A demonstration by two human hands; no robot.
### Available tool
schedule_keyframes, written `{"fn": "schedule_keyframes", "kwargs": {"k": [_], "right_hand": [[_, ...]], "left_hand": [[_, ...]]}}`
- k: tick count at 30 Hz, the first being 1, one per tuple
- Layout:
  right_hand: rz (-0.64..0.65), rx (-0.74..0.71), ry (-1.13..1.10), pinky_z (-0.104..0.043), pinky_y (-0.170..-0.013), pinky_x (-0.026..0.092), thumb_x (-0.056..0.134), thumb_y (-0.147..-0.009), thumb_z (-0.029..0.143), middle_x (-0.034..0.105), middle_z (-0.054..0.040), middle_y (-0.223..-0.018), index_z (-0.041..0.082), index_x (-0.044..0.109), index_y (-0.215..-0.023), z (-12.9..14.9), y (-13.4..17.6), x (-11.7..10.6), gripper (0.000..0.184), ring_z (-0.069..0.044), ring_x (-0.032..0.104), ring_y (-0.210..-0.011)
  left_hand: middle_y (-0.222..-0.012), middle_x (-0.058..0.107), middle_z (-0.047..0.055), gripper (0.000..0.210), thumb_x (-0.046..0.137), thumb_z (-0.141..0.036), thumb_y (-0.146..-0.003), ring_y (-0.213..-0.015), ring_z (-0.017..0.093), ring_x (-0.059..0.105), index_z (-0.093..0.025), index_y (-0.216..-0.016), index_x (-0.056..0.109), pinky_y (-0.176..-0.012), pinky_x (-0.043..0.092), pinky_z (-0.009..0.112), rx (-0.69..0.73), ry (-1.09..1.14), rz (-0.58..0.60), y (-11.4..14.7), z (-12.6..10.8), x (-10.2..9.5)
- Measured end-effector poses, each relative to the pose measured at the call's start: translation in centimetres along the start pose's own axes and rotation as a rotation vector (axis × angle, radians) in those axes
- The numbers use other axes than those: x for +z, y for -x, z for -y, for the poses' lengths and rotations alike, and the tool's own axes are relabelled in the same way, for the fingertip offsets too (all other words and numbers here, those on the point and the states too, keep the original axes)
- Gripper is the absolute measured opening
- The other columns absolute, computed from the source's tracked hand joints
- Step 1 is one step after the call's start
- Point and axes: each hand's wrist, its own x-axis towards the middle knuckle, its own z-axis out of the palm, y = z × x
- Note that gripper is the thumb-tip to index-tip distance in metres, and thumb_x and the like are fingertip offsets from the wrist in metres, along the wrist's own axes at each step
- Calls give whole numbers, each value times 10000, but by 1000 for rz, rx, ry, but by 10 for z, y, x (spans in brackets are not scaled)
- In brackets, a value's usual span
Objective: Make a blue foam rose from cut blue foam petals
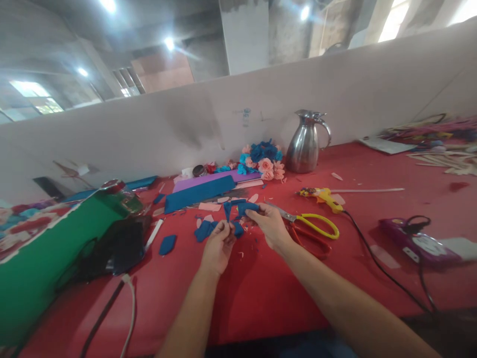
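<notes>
1. Blue paper [247,208] was in the right hand [274,223], pinched between thumb and fingers above the red table [257,303].
2. Close by, the left hand [220,241] pinched the bottom of a thin blue twist [227,211]. The two hands were near each other but apart.
3. From where I stood, this bit looked only part done. The wider piece did not seem joined to the twist, though it was too small to be sure.
4. Plenty looked left to use: loose blue pieces [204,231] lay under and just left of the hands, and a big blue sheet [204,193] lay beyond them.
5. Some seemed done: a bunch of pink and blue flowers [266,158] sat past the hands, beside a metal jug [304,144].
6. Scissors [318,223] lay just right of the right hand, so room was tight there. A yellow glue gun [326,200] lay past them.
7. Toward the person, red table top ran down to its front edge, so the arms had room to pull back. Far left of the hands, a green board [40,268] closed off that side.
</notes>
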Motion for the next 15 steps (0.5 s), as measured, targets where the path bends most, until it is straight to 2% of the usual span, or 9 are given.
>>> {"fn": "schedule_keyframes", "kwargs": {"k": [4, 9, 15], "right_hand": [[42, 68, 50, -237, -534, 457, 714, -593, 287, 662, -11, -557, 154, 651, -675, 0, 1, 0, 169, -131, 617, -527], [56, 148, 66, -211, -487, 432, 694, -595, 219, 652, 11, -540, 156, 658, -649, 4, 5, 4, 90, -101, 577, -476], [62, 164, 86, -200, -480, 436, 678, -603, 197, 636, 22, -515, 156, 647, -604, 6, 7, 8, 51, -91, 565, -467]], "left_hand": [[-634, 520, -47, 373, 848, -301, -554, -483, 35, 343, -160, -646, 515, -481, 317, 152, -10, -12, -45, -1, 1, -1], [-627, 511, -45, 369, 834, -324, -573, -485, 40, 328, -156, -620, 509, -479, 296, 163, 28, -60, -13, -3, 3, -4], [-634, 521, -35, 347, 802, -365, -610, -503, 51, 341, -152, -617, 529, -493, 291, 178, 68, -161, 6, -4, 5, -3]]}}
